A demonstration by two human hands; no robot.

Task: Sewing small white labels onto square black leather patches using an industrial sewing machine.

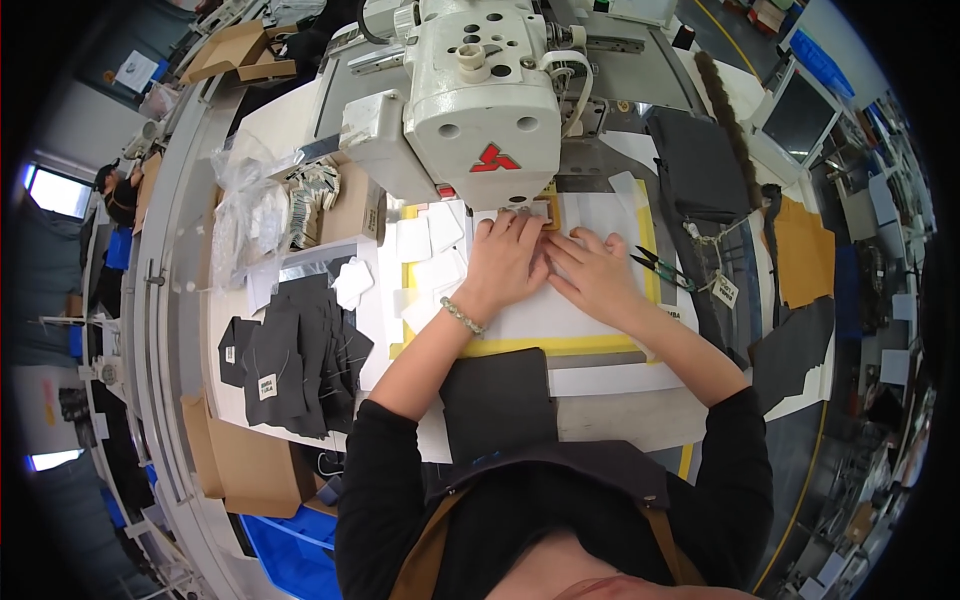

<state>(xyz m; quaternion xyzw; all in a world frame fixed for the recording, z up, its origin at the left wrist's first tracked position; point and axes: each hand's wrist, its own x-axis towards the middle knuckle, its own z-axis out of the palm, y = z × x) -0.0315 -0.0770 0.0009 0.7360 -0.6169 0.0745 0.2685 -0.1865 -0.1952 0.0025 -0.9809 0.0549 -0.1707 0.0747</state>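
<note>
Both hands meet under the head of a white industrial sewing machine (pixel 482 125). My left hand (pixel 507 262) lies with its fingers stretched forward toward the machine's foot, a beaded bracelet at the wrist. Close beside it, my right hand (pixel 597 275) reaches in from the right, fingers extended and thumb near the left thumb. Whatever lies beneath the fingertips is hidden. Under both hands is a white work surface bordered with yellow tape (pixel 520 346). Several white square pieces (pixel 413 240) lie left of my left hand. A dark fabric piece (pixel 500 405) lies at the table's near edge.
Dark fabric pieces (pixel 300 360) with small labels are piled at left, below an open box of labels (pixel 350 205) and clear plastic bags (pixel 245 205). Thread snips (pixel 662 268) lie right of my right hand. Folded dark cloth (pixel 697 165) and tan sheets (pixel 805 250) lie farther right.
</note>
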